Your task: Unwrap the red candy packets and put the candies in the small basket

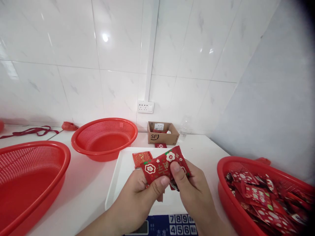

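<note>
Both hands are closed around a red snack packet [159, 167] printed with white flowers and gold characters. It is tilted, its right end higher. My left hand [145, 190] pinches the lower left part, thumb on the front. My right hand [194, 183] grips the right end, its thumb pressed on the face. Parts of other wrappers show beneath the packet, mostly hidden by my fingers. Under the hands lies the white tray [118, 183] of a digital scale with a blue keypad [164, 226]. An orange-red packet [141, 159] rests on the tray behind my left hand.
At the right, a red basket [222, 183] holds many wrapped snacks [258, 196]. Two more red baskets stand at the left [36, 147] and back left [108, 155]. A cardboard box [162, 137], a clear bottle [184, 127] and a red ribbon [36, 130] are near the wall.
</note>
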A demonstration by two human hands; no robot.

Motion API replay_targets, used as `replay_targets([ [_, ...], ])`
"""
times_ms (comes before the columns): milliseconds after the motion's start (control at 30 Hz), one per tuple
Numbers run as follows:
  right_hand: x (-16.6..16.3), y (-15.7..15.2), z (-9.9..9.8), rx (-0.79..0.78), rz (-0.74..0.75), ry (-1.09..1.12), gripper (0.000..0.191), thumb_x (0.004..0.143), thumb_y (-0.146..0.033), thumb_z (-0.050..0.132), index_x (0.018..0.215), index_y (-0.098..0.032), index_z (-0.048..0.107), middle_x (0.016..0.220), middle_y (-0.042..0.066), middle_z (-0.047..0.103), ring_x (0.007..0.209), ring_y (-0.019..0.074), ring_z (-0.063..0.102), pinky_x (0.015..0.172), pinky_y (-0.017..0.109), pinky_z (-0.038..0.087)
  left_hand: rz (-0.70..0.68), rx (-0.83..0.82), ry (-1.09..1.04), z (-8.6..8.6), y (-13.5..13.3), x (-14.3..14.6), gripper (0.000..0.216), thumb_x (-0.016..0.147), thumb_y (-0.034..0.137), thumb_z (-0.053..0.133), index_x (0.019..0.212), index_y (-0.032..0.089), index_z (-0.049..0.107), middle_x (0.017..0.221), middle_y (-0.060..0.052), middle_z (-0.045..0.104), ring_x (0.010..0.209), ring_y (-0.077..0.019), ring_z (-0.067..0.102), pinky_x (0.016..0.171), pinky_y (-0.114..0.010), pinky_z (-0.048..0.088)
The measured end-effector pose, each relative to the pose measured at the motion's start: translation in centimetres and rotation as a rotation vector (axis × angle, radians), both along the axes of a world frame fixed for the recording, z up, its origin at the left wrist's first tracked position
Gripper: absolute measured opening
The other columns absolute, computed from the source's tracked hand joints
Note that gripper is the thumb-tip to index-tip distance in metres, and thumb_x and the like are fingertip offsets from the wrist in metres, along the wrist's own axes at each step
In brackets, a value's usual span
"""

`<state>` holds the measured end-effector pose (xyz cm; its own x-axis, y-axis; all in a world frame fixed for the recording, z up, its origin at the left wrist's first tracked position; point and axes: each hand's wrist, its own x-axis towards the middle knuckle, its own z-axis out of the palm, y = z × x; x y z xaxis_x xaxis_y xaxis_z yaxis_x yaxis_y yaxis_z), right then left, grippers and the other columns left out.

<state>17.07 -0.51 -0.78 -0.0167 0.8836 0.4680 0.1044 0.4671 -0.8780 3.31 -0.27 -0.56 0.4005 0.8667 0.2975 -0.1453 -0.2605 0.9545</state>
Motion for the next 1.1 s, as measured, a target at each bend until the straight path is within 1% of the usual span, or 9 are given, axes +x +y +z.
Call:
replay_targets([
  [167, 0.3, 0.1, -0.1, 0.008, -0.055, -0.021, 0.046, 0.09, -0.058, 0.052, 0.065, -0.021, 0.053, 0.054, -0.003, 0.045, 0.049, 0.0131, 0.037, 0.046, 0.025, 0.031, 0.026, 0.011, 0.058, -0.4, 0.5, -0.3, 0.05, 0.089, 0.052, 0.054, 0.051, 0.02, 0.05, 0.055, -0.001, 0.049, 0.059, -0.0155, 0.046, 0.057, -0.027, 0.038],
  [267, 1.0, 0.2, 0.1, -0.018, -0.135, -0.048, 0.045, 0.092, -0.055, 0.051, 0.063, -0.02, 0.051, 0.054, -0.004, 0.043, 0.05, 0.0128, 0.037, 0.046, 0.025, 0.028, 0.046, -0.012, 0.047, -0.4, 0.9, -0.6, 0.04, 0.089, 0.049, 0.056, 0.061, 0.019, 0.056, 0.057, 0.001, 0.051, 0.058, -0.0141, 0.046, 0.056, -0.025, 0.037],
  [433, 3.4, 1.2, 0.8, -0.04, -0.239, -0.265, 0.039, 0.093, -0.045, 0.051, 0.062, -0.021, 0.047, 0.054, -0.004, 0.045, 0.051, 0.0132, 0.041, 0.048, 0.025, 0.033, 0.367, 0.072, -0.165, -0.2, 1.9, -1.8, 0.018, 0.088, 0.041, 0.062, 0.091, 0.024, 0.058, 0.081, 0.002, 0.058, 0.075, -0.0131, 0.054, 0.069, -0.022, 0.046],
  [533, 4.5, 2.1, 0.9, 0.001, -0.374, -0.418, 0.019, 0.091, -0.039, 0.055, 0.087, -0.021, 0.061, 0.073, 0.0, 0.061, 0.063, 0.0167, 0.055, 0.058, 0.028, 0.042, 0.432, 0.14, -0.185, -0.3, 2.2, -2.4, 0.014, 0.09, 0.039, 0.06, 0.096, 0.026, 0.057, 0.09, 0.002, 0.058, 0.084, -0.012, 0.054, 0.075, -0.019, 0.046],
  [600, 4.6, 2.3, 0.8, 0.047, -0.429, -0.38, 0.021, 0.091, -0.039, 0.055, 0.103, -0.022, 0.06, 0.082, 0.002, 0.063, 0.07, 0.0184, 0.059, 0.062, 0.03, 0.045, 0.404, 0.121, -0.142, -0.4, 2.2, -2.3, 0.012, 0.09, 0.037, 0.061, 0.096, 0.027, 0.057, 0.092, 0.002, 0.058, 0.086, -0.0119, 0.054, 0.076, -0.019, 0.046],
  [800, 2.3, 1.1, 0.1, 0.123, -0.139, 0.047, 0.025, 0.096, -0.044, 0.053, 0.116, -0.03, 0.054, 0.096, -0.001, 0.057, 0.069, 0.0125, 0.057, 0.054, 0.023, 0.046, 0.219, 0.099, 0.133, -0.8, 1.0, -0.9, 0.015, 0.09, 0.036, 0.061, 0.103, 0.029, 0.062, 0.104, -0.003, 0.061, 0.089, -0.0178, 0.058, 0.074, -0.028, 0.05],
  [900, 1.1, 0.9, -0.3, 0.033, 0.019, 0.287, 0.034, 0.093, -0.052, 0.055, 0.122, -0.036, 0.05, 0.104, -0.002, 0.055, 0.068, 0.0105, 0.054, 0.053, 0.021, 0.046, 0.196, 0.408, 0.329, -1.4, 1.0, -0.5, 0.033, 0.088, 0.031, 0.064, 0.12, 0.034, 0.061, 0.115, -0.006, 0.057, 0.102, -0.0224, 0.057, 0.085, -0.035, 0.05],
  [1000, 0.4, 0.8, -0.4, -0.113, 0.133, 0.453, 0.036, 0.09, -0.057, 0.057, 0.12, -0.038, 0.054, 0.105, -0.003, 0.057, 0.071, 0.0097, 0.054, 0.061, 0.02, 0.049, 0.321, 0.765, 0.495, -2.3, 1.3, -0.2, 0.045, 0.089, 0.027, 0.062, 0.133, 0.032, 0.053, 0.124, -0.01, 0.051, 0.112, -0.0277, 0.052, 0.089, -0.043, 0.05],
  [1100, -0.2, 0.7, -0.4, -0.232, 0.215, 0.587, 0.033, 0.089, -0.057, 0.06, 0.116, -0.038, 0.059, 0.105, -0.004, 0.059, 0.075, 0.009, 0.056, 0.071, 0.019, 0.051, 0.386, 0.902, 0.548, -2.7, 1.5, -0.1, 0.041, 0.091, 0.024, 0.059, 0.131, 0.027, 0.052, 0.129, -0.012, 0.047, 0.112, -0.0282, 0.052, 0.088, -0.045, 0.051],
])
